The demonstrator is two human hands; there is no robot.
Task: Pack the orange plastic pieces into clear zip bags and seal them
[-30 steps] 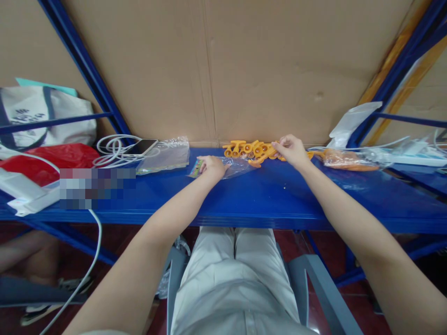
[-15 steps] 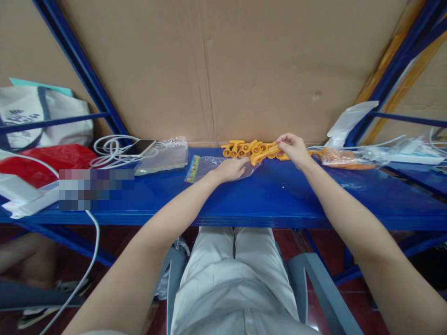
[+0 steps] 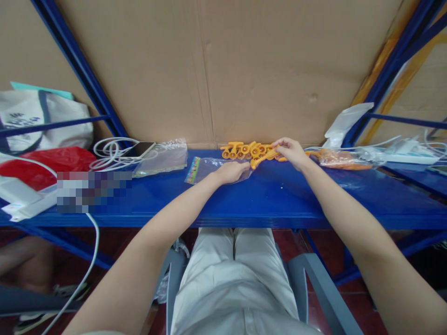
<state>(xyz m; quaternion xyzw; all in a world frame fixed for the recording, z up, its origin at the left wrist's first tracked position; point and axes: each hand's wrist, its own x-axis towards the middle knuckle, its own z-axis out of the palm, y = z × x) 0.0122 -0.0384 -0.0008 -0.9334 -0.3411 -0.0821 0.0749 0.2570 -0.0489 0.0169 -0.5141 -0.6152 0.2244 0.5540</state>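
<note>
A clear plastic bag (image 3: 209, 166) with a colourful printed header lies flat on the blue shelf. My left hand (image 3: 232, 172) is closed on the bag near its right end; its fingertips are partly hidden. Between the thumb and fingers of my right hand (image 3: 289, 151) is the thin end of a yellow pipe-shaped plastic toy (image 3: 262, 158). The toy's wider end points left and meets my left fingertips at the bag's end. I cannot tell whether it is inside the bag. Several similar yellow pipe toys (image 3: 240, 150) with round cups are heaped just behind.
Clear bags (image 3: 164, 158), a phone (image 3: 144, 149) and a coiled white cable (image 3: 113, 151) lie on the left. A red bag (image 3: 70, 160) and a white power strip (image 3: 31, 200) are farther left. Bagged orange pieces (image 3: 344, 159) lie right. Cardboard (image 3: 261, 70) stands behind.
My right hand has shifted slightly left and down with the yellow pipe toy, whose wide end is now against my left fingertips. My left hand stays on the bag.
</note>
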